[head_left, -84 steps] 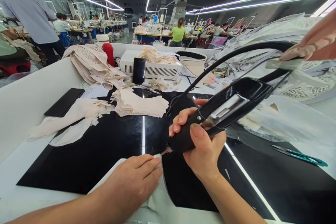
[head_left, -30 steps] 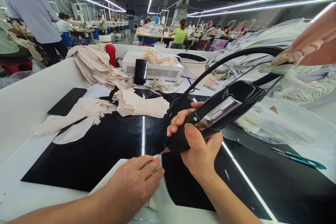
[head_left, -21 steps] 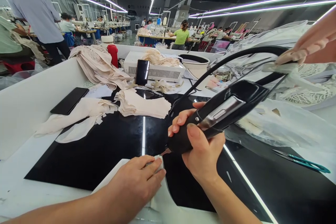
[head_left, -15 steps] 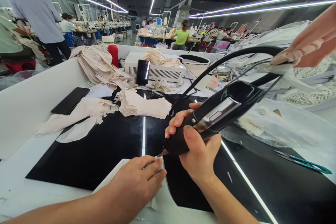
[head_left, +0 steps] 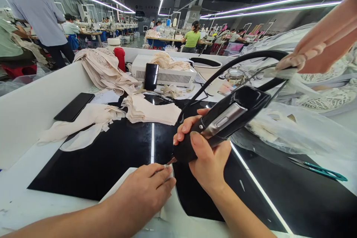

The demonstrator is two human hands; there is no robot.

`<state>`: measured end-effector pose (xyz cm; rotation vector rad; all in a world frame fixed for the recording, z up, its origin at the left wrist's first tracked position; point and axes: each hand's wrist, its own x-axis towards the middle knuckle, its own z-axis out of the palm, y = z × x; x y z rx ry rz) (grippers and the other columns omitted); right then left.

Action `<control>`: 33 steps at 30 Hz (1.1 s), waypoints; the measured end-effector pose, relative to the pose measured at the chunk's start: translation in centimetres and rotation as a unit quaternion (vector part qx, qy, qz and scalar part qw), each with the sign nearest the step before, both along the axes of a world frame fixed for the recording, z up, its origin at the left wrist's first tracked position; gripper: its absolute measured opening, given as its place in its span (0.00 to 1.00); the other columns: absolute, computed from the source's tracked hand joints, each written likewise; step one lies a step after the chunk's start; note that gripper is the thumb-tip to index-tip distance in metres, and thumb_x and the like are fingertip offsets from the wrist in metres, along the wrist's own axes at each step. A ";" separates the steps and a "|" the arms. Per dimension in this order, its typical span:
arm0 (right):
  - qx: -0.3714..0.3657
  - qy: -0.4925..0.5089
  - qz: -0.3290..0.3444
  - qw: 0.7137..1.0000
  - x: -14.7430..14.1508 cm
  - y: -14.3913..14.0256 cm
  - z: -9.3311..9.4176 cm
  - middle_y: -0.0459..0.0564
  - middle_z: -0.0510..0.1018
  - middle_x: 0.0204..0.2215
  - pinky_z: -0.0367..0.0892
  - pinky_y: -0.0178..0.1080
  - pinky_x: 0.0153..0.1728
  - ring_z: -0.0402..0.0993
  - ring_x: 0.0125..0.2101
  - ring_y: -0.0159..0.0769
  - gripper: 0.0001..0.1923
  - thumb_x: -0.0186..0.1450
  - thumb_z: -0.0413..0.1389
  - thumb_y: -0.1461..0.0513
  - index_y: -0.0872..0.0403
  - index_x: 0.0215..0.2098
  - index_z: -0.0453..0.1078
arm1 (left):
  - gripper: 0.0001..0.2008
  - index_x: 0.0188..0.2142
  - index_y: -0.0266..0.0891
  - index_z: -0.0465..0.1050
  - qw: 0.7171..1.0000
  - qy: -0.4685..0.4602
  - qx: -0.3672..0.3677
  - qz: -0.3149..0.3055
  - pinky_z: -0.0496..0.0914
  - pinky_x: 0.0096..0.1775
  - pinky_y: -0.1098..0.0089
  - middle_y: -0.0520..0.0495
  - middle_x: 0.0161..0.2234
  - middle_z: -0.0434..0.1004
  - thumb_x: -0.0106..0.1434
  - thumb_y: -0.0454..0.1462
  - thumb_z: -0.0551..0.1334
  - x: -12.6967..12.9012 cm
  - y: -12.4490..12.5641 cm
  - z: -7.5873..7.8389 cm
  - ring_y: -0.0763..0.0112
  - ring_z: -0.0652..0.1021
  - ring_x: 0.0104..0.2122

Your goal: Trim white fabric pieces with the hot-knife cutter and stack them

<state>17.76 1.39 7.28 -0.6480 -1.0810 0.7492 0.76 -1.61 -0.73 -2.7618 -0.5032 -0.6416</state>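
Observation:
My right hand (head_left: pixel 208 160) grips a black handheld cutting tool (head_left: pixel 223 119) with a silver trigger plate and a thick black cable (head_left: pixel 231 65) arching back over the table. Its small tip (head_left: pixel 170 160) touches the edge of a white fabric piece (head_left: pixel 167 208) at the near edge of the black glossy table top (head_left: pixel 111 156). My left hand (head_left: pixel 145 191) lies flat on that fabric, fingers together, just beside the tip.
A stack of cream cut pieces (head_left: pixel 152 109) and loose cream fabric (head_left: pixel 83 124) lie ahead. A phone (head_left: pixel 74 106) lies left, another phone (head_left: pixel 151 76) leans on a white box (head_left: pixel 164 72). Teal scissors (head_left: pixel 320 169) lie right. Another person's hand (head_left: pixel 320 46) reaches over bagged lace at upper right.
My right hand and the cutting tool have shifted slightly left along the fabric edge. My left hand stays pressed on the fabric. The other person's hand at upper right moved a little.

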 end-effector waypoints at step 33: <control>0.016 0.018 -0.031 0.999 2.5 -2.9 -0.3 0.38 0.81 0.31 0.76 0.35 0.26 0.77 0.24 0.30 0.19 0.66 0.73 0.55 0.44 0.51 0.75 | 0.10 0.52 0.34 0.76 0.996 -0.044 -0.078 -0.009 0.78 0.41 0.61 0.47 0.43 0.82 0.79 0.40 0.66 0.1 0.6 1.3 0.61 0.81 0.40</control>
